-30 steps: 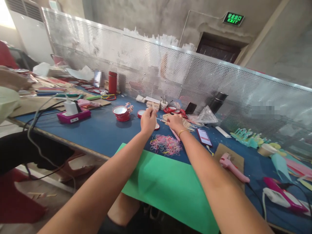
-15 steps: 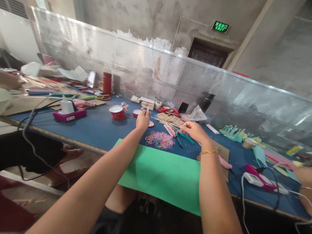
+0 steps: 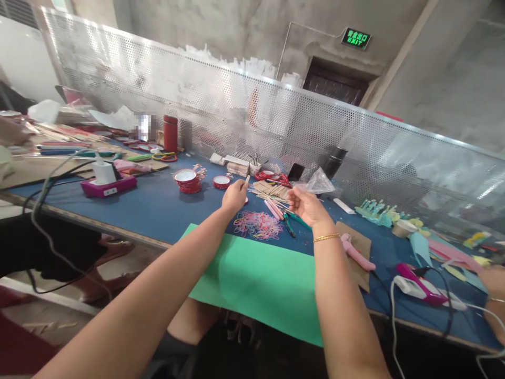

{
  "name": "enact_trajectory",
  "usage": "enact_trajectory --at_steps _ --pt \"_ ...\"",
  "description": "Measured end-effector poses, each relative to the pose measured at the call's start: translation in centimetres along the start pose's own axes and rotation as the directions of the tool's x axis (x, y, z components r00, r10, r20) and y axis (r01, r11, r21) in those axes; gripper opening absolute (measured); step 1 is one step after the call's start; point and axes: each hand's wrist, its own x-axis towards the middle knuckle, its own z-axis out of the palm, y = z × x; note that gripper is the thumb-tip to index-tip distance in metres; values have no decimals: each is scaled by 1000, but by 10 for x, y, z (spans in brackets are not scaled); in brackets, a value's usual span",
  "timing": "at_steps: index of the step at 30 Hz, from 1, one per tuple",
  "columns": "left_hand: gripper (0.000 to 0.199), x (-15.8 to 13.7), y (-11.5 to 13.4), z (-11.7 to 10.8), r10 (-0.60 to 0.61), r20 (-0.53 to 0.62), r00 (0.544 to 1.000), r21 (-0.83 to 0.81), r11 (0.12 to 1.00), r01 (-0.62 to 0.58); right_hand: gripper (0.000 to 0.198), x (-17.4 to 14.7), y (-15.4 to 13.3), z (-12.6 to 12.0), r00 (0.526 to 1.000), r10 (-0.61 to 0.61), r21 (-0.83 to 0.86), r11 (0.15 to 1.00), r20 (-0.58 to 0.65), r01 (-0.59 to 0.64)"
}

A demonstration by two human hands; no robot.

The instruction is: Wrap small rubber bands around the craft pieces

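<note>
Smooth green sheet (image 3: 252, 284) is lying lower centre. Right hand (image 3: 310, 208) is now sitting higher than half a second ago, right of centre, fingers curling upward; can't tell if they're gripping anything. Thin, tangled pastel bands (image 3: 258, 225) are heaping at centre. Flat wooden stick pile (image 3: 272, 190) is fanning out above them. Left hand (image 3: 234, 197), centre, is pinching slim pale stick (image 3: 248, 179), now leaning further right.

wooden stick (image 3: 247, 180): lower end hidden inside left grip (image 3: 234, 196) | right grip (image 3: 309, 207): too small to tell whether anything is pinched | red-rimmed piece (image 3: 246, 200): mostly behind left grip | lit screen (image 3: 145, 129): blurred | co-worker's arm (image 3: 497, 311): cut by right picture edge
</note>
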Motion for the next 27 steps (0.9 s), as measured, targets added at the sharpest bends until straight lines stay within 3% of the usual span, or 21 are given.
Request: enact_trajectory --at_steps 4,11,16,22,27 --pt "25 -2 2 1 56 16 998 11 998 -56 41 22 12 5 997 23 -261 964 -69 -40" --pt "20 -3 1 3 105 33 994 48 993 -107 35 35 38 -5 969 -121 -534 845 -215 -13" --pt "20 0 -1 4 99 44 994 57 993 -101 24 32 45 -17 949 -275 -756 652 -155 66" --pt "13 6 -11 9 207 68 976 -2 978 -207 14 26 41 -16 968 -235 -903 429 -86 23" --pt "7 9 -17 15 174 107 979 -221 964 -147 12 22 39 -14 973 -214 -944 331 -84 -9"
